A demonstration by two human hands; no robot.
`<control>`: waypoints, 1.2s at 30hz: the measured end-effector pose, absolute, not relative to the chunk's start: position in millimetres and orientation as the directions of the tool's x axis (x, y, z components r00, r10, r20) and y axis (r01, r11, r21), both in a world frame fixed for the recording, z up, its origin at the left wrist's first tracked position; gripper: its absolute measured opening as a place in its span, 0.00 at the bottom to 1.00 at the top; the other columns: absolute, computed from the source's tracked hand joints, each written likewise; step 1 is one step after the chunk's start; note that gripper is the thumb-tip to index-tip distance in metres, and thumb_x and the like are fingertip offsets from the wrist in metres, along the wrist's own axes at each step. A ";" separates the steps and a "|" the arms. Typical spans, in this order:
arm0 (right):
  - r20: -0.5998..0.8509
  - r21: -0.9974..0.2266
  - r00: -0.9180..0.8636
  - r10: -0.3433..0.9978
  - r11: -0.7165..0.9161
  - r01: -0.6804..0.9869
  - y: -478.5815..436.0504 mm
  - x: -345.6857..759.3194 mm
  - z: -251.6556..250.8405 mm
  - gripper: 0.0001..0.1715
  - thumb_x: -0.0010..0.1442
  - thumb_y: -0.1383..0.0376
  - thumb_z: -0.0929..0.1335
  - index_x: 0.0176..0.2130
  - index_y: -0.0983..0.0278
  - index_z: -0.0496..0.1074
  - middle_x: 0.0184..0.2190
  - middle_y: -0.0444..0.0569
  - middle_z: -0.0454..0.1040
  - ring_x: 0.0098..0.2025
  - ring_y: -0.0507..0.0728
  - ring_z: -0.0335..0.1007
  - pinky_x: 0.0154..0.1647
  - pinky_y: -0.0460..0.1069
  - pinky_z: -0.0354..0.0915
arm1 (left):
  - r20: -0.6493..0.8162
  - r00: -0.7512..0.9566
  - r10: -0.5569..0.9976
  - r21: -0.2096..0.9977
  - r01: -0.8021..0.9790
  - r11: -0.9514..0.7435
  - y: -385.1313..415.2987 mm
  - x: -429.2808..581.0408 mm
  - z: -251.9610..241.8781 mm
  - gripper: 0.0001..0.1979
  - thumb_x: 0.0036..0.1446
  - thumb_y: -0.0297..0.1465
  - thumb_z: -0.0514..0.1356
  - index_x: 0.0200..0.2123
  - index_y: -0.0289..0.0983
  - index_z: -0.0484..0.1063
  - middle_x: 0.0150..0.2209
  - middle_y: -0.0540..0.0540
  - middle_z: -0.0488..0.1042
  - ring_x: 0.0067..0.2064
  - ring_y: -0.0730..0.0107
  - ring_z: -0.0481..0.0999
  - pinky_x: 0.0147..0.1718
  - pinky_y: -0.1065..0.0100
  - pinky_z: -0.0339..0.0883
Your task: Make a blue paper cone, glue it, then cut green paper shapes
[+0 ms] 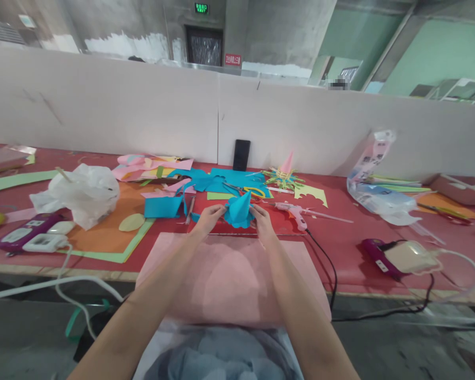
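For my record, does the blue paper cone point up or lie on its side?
Pointing up, leaning slightly right: the blue paper cone shows its tip above its wider base.

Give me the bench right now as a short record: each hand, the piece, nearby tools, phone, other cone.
left hand: holding the left edge of the blue paper cone
right hand: at its right edge
piece: tip up, wavy brim around the base
scissors: yellow-handled, just behind the piece
glue gun: lying right of the right hand, black cord attached
phone: upright against the white partition
pink cone: behind and to the right, point up
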State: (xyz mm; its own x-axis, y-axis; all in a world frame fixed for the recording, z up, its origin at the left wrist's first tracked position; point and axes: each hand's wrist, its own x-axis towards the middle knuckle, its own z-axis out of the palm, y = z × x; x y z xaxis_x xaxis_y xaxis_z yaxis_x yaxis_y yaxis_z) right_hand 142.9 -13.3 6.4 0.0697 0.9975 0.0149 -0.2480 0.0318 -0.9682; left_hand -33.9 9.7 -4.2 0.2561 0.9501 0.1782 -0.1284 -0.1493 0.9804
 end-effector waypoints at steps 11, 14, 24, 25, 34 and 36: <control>0.148 -0.962 0.162 0.976 0.180 -0.203 -13.1 141.9 9.9 0.21 0.43 0.49 0.70 0.25 0.63 0.64 0.12 0.35 0.53 0.12 0.44 0.46 0.13 0.43 0.43 | 0.176 0.257 0.950 0.984 -0.051 -0.168 7.1 -31.9 -1.9 0.19 0.48 0.46 0.56 0.28 0.34 0.70 0.26 0.46 0.73 0.30 0.69 0.73 0.27 0.70 0.67; 0.153 -0.965 0.184 0.971 0.186 -0.182 -13.4 142.2 10.6 0.22 0.43 0.48 0.69 0.26 0.62 0.63 0.12 0.35 0.55 0.12 0.44 0.47 0.13 0.43 0.44 | 0.212 0.296 0.931 0.975 0.003 -0.223 5.5 -31.9 0.1 0.17 0.48 0.44 0.57 0.26 0.34 0.70 0.26 0.46 0.73 0.29 0.71 0.73 0.28 0.70 0.66; 0.168 -0.971 0.160 0.973 0.191 -0.146 -15.3 141.9 11.5 0.22 0.45 0.47 0.68 0.28 0.63 0.66 0.12 0.36 0.57 0.12 0.45 0.49 0.13 0.43 0.46 | 0.230 0.282 0.931 0.958 0.102 -0.267 1.5 -30.7 7.1 0.16 0.46 0.43 0.58 0.22 0.35 0.66 0.23 0.48 0.73 0.26 0.72 0.71 0.27 0.70 0.65; 0.163 -0.971 0.162 0.973 0.187 -0.147 -15.4 142.0 11.6 0.22 0.45 0.47 0.67 0.29 0.63 0.67 0.12 0.36 0.57 0.12 0.45 0.49 0.13 0.43 0.46 | 0.237 0.287 0.928 0.955 0.104 -0.277 2.2 -31.0 6.0 0.16 0.46 0.43 0.58 0.22 0.35 0.66 0.24 0.48 0.73 0.26 0.72 0.71 0.27 0.70 0.65; 0.144 -0.980 0.131 0.981 0.159 -0.120 -14.7 141.1 9.9 0.25 0.41 0.46 0.69 0.28 0.63 0.67 0.12 0.36 0.57 0.12 0.45 0.49 0.12 0.43 0.47 | 0.223 0.234 0.946 0.974 -0.004 -0.228 4.8 -32.0 1.0 0.19 0.48 0.46 0.56 0.25 0.35 0.67 0.24 0.50 0.69 0.27 0.73 0.70 0.28 0.72 0.65; 0.144 -0.982 0.112 0.983 0.156 -0.106 -14.9 140.1 10.1 0.24 0.42 0.46 0.69 0.28 0.64 0.67 0.13 0.36 0.57 0.12 0.45 0.50 0.12 0.43 0.47 | 0.247 0.225 0.943 0.966 0.023 -0.259 6.0 -32.7 1.0 0.19 0.48 0.46 0.56 0.22 0.35 0.64 0.21 0.51 0.67 0.25 0.74 0.69 0.27 0.72 0.64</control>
